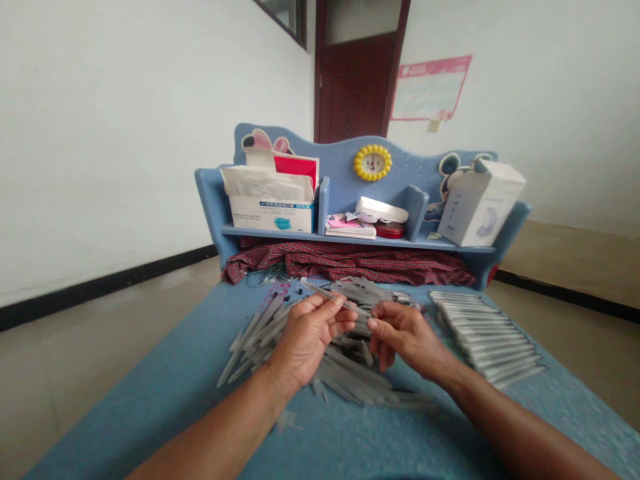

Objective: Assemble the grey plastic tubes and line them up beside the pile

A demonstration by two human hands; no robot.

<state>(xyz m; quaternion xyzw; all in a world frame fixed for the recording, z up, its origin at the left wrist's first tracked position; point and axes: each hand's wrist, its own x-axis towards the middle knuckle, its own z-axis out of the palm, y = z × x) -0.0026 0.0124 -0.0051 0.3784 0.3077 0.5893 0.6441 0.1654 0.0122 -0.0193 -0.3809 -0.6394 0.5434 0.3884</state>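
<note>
A slim, translucent grey pen (320,289) is held slantwise above the middle of the desk. My left hand (310,333) pinches it between thumb and fingers around its middle. At its right end, the thumb and index finger of my right hand (407,331) are closed on the pen's tip; any small part there is too blurred to make out. Beneath both hands spreads a loose pile of similar grey pen pieces (350,383). Small black parts (289,298) lie just beyond my left hand. To the right, a row of pens (487,340) lies side by side.
The blue desk (190,400) has a raised shelf at its back. On it stand a mask box (273,210), papers with a red tin (390,231), and a white box (480,207). A checked cloth (350,260) is bunched under the shelf.
</note>
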